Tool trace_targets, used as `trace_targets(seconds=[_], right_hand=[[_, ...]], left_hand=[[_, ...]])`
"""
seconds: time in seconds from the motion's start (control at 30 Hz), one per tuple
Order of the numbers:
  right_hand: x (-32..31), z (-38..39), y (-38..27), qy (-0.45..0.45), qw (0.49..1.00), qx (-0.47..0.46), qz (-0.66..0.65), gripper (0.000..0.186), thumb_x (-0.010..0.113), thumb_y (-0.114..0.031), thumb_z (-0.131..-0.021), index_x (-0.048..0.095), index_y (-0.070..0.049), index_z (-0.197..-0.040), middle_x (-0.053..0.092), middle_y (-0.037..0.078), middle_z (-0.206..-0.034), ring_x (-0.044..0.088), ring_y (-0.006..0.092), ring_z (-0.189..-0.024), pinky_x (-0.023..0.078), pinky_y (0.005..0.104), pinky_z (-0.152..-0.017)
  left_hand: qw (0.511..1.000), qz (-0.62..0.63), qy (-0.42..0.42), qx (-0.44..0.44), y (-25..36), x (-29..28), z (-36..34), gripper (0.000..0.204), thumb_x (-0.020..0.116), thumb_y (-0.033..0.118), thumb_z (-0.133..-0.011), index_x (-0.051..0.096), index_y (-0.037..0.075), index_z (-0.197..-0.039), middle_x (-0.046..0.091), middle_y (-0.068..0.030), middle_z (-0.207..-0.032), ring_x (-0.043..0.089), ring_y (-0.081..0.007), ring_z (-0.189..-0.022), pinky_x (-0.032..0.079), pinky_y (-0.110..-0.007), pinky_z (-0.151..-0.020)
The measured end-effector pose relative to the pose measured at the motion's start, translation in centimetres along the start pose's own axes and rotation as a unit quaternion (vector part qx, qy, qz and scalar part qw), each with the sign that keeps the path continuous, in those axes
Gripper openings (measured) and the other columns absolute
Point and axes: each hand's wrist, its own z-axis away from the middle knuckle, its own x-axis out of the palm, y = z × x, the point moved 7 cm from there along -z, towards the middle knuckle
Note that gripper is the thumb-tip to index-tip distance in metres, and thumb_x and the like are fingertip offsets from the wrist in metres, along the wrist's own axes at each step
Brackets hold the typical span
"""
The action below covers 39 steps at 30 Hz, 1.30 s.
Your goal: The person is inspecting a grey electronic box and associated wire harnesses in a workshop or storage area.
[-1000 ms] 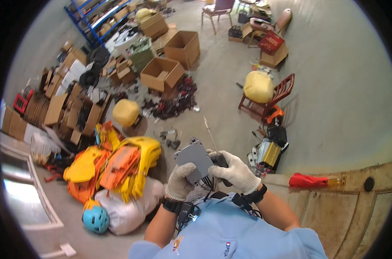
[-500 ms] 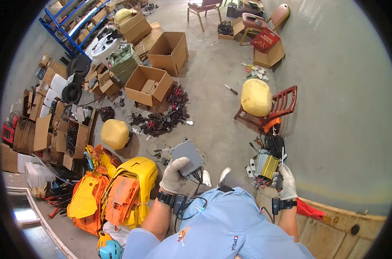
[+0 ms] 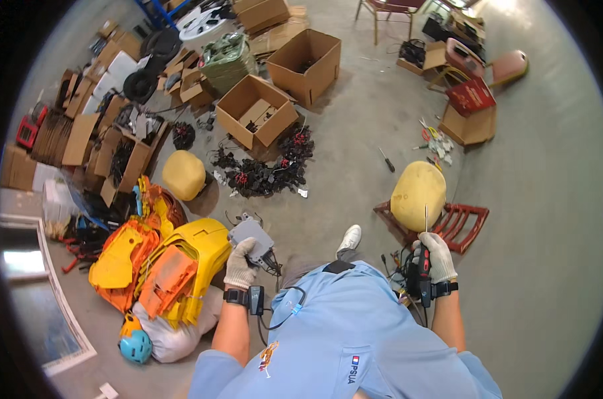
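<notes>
My left hand, in a white knit glove, is closed on the edge of a flat grey metal box with dark cables hanging from its lower side. The box is held in front of my left side, beside the yellow plastic panels. In my gloved right hand is a screwdriver with a red and black handle. Its thin shaft points away from me, and in the view it overlaps the lower edge of a yellow cushioned seat.
A reddish wooden chair frame lies by the yellow seat. Another screwdriver is on the floor. Ahead are a heap of black parts and open cartons. A yellow stool and orange panels stand left.
My viewpoint has shifted and turned, and the chair with the yellow seat is now closer to my right hand. Both hands keep hold of the box and the screwdriver.
</notes>
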Motion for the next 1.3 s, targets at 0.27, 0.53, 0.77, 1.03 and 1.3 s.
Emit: trace_targets(seconds=[0.27,0.53,0.77,1.03,1.3], right_hand=[[3.4,-12.7,-10.4,-0.099,0.985,0.008,0.141,0.038,0.065,-0.03,-0.103,0.062,0.002,-0.122,0.068,0.007,-0.09,0.064,0.0132,-0.068,0.057,0.03,-0.06],[3.4,-20.6,-15.8,-0.087,0.984,0.061,0.144,0.03,0.066,-0.025,-0.101,0.065,0.002,-0.115,0.069,0.007,-0.092,0.066,0.013,-0.072,0.061,0.0315,-0.065],[-0.5,-25.3,-24.5,0.029,0.991,0.046,0.119,0.026,0.068,-0.028,-0.099,0.064,-0.003,-0.104,0.065,0.003,-0.082,0.062,0.0128,-0.064,0.053,0.0295,-0.055],[6.3,-36.2,-37.2,-0.044,0.961,0.001,0.271,0.025,0.066,-0.022,-0.1,0.068,-0.001,-0.113,0.068,0.005,-0.087,0.065,0.0135,-0.071,0.054,0.0297,-0.06],[17.8,-56.4,-46.7,-0.226,0.841,0.014,0.491,0.029,0.066,-0.01,-0.095,0.066,-0.002,-0.122,0.069,0.003,-0.091,0.061,0.0116,-0.069,0.05,0.0279,-0.064]], left_hand=[[0.988,0.08,0.126,0.025,-3.8,1.4,-1.4,0.054,0.068,-0.005,-0.09,0.056,0.006,-0.141,0.069,-0.0135,-0.125,0.072,-0.0377,-0.111,0.064,-0.063,-0.092],[0.985,0.048,0.167,0.007,-3.4,7.6,-13.2,0.049,0.069,-0.004,-0.09,0.061,0.005,-0.137,0.072,-0.0112,-0.124,0.073,-0.0342,-0.11,0.064,-0.053,-0.095],[0.991,-0.051,0.119,-0.039,-2.2,15.9,-22.3,0.026,0.075,0.005,-0.091,0.073,0.002,-0.117,0.075,-0.0069,-0.111,0.074,-0.0237,-0.102,0.061,-0.037,-0.093],[0.984,0.019,0.174,0.037,-3.7,20.8,-24.1,0.031,0.076,0.006,-0.092,0.072,0.002,-0.122,0.075,-0.0059,-0.115,0.073,-0.0216,-0.104,0.059,-0.036,-0.096],[0.931,0.174,0.297,0.117,-11.5,25.5,-27.9,0.042,0.072,0.005,-0.092,0.065,-0.002,-0.132,0.074,-0.0092,-0.119,0.074,-0.0244,-0.107,0.059,-0.038,-0.097]])
